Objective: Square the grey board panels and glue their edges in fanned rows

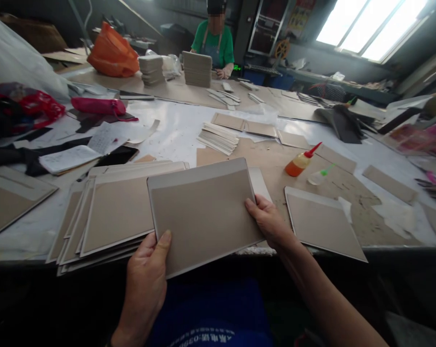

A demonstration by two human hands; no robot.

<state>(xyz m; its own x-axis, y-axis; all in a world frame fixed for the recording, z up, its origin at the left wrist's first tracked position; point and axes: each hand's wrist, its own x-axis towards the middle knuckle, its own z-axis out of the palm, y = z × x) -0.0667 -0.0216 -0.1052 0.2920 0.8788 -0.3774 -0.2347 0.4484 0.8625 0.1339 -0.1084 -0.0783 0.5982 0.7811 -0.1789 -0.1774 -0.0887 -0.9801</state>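
Observation:
A flat grey-brown panel (205, 214) with a paler band along its far edge is held up between my two hands, over the table's front edge. My left hand (147, 274) grips its lower left side, thumb on top. On the right side, my right hand (270, 217) pinches the edge, thumb on the face. Fingers beneath are partly hidden. Left of it lies an uneven stack of similar panels (118, 209), partly covered by the held one. Another such panel (322, 221) rests by itself to the right.
An orange-filled squeeze bottle (297, 165) and a small green-tipped bottle (319, 177) stand beyond the right hand. A bundle of pale strips (218, 138) lies ahead. Notebook (71, 158) and phone (117, 155) are at left. Across the table, a person in green (214, 46) stands behind stacked panels (197, 70).

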